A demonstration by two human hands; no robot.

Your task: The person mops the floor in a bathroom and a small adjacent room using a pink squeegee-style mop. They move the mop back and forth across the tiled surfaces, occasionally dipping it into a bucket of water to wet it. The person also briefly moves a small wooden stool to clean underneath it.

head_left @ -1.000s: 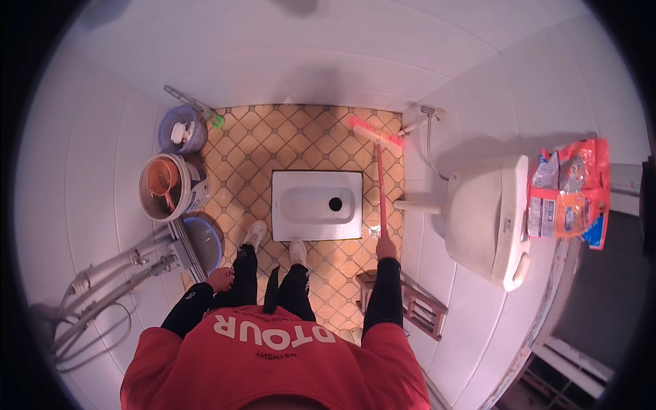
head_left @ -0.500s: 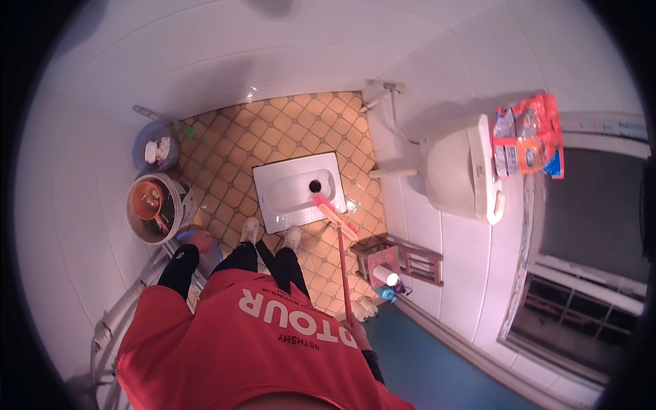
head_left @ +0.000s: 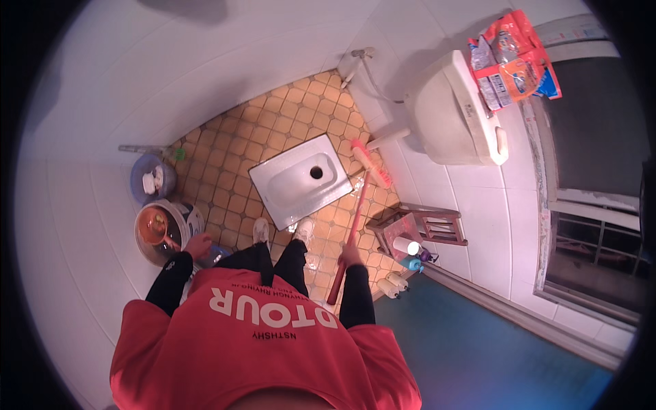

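Observation:
My right hand [head_left: 350, 255] is wrapped round the red handle of a floor brush [head_left: 370, 166]. The brush's pink-bristled head rests on the tiles between the squat toilet [head_left: 283, 196] and the right wall. My left hand [head_left: 198, 245] is beside the white bucket [head_left: 193, 220], its fingers seeming loosely apart and nothing visible in them. In the bucket's dark water floats an orange dipper [head_left: 152, 224], its handle pointing toward that hand. I cannot tell whether they touch.
Behind the bucket is a blue basin [head_left: 141, 179] with white items. At right stand a small wooden stool [head_left: 400, 229] with bottles and more bottles [head_left: 391, 284] on the floor. A cistern [head_left: 437, 109] hangs on the wall, with orange packets [head_left: 512, 65] above.
The brush head has moved right, off the toilet's edge onto the tiles near the wall. My right hand has moved forward with the handle; my left hand is closer to the dipper's handle.

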